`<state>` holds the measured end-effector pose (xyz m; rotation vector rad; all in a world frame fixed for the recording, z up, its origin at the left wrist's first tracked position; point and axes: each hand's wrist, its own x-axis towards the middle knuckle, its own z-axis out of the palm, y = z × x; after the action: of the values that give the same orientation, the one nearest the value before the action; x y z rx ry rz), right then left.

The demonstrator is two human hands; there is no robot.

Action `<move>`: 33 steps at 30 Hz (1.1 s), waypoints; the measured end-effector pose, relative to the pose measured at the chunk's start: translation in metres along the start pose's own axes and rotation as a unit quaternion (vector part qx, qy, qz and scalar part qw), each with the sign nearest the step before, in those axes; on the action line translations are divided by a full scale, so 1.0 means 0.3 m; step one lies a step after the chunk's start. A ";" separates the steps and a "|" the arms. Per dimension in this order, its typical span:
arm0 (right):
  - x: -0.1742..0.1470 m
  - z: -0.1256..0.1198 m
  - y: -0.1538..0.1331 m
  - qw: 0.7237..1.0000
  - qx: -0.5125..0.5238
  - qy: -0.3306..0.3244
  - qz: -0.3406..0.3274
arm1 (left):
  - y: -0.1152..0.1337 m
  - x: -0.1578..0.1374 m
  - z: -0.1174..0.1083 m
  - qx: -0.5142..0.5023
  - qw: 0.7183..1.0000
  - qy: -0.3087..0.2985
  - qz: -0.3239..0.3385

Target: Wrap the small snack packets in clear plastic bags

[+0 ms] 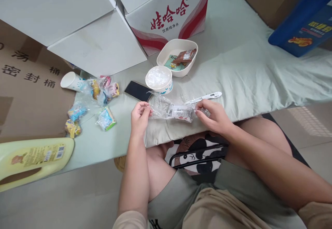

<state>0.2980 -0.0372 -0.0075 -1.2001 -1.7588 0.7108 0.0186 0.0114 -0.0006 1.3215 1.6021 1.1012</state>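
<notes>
Between my hands a clear plastic bag (160, 108) is stretched sideways, with a small white printed packet (181, 112) inside it. My left hand (141, 115) pinches the bag's left end. At the right end, my right hand (213, 115) grips the plastic between thumb and fingers. Just behind the bag lies a white pen-like cutter (207, 97), close to my right fingers. A paper cup (159, 87) stuffed with clear plastic stands beyond, next to a dark phone (138, 91) lying flat.
A white bowl (162, 51) with a brown packet (187, 56) stands behind the cup. Several wrapped snacks (105, 118) and a tipped paper cup (71, 81) lie at left. Stacked cartons (171, 18), a yellow jug (49, 156) and a blue container (293, 31) surround the cloth-covered surface.
</notes>
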 end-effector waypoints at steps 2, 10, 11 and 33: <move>-0.002 0.004 0.003 1.000 -0.007 -0.003 0.000 | 0.002 -0.001 0.002 0.002 1.000 -0.001 0.005; -0.009 0.016 0.011 0.999 -0.014 -0.037 0.000 | -0.009 -0.005 0.004 0.027 0.999 -0.031 0.011; -0.008 0.016 0.011 0.999 -0.017 -0.042 0.002 | -0.013 -0.007 0.005 0.038 0.998 -0.043 0.015; -0.003 0.035 0.007 0.985 -0.049 -0.164 0.020 | 0.028 -0.055 0.060 0.307 0.925 -0.217 0.059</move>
<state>0.2898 -0.0371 -0.0142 -1.2401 -2.0656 0.8960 0.0408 -0.0015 0.0021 1.9272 1.5856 0.3096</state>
